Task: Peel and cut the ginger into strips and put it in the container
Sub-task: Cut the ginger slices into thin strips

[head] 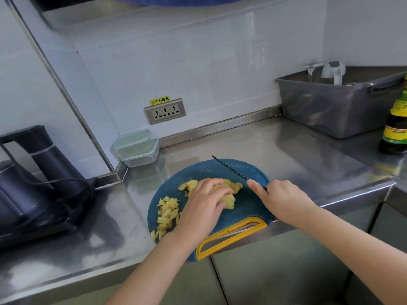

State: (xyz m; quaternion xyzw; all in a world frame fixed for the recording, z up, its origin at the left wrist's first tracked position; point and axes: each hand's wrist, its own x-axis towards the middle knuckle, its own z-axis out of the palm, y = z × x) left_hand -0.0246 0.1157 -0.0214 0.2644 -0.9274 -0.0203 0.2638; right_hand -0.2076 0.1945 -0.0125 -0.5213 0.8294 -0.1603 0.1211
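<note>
On the board (248, 208), the fingers (218, 187) of the left hand (204, 201) curled over the ginger (227, 199); the right hand (282, 194) gripped the knife (229, 169). Slicing seemed midway, with another careful cut due.

This location is presenting as a kitchen. A stainless steel counter (286, 150) is running beneath a tiled wall (198, 73). An electric kettle (44, 155) is standing at 9 o'clock, a sauce bottle (395, 128) at 3 o'clock, and a cutting board (248, 208) is carrying cut ginger (167, 211) at 6 o'clock.

2 hands (203, 202) (283, 194), 1 knife (229, 169), 1 ginger chunk (226, 200), 1 cutting board (248, 209), 2 containers (132, 140) (144, 158), 1 kettle (44, 155), 1 bin (330, 113)
</note>
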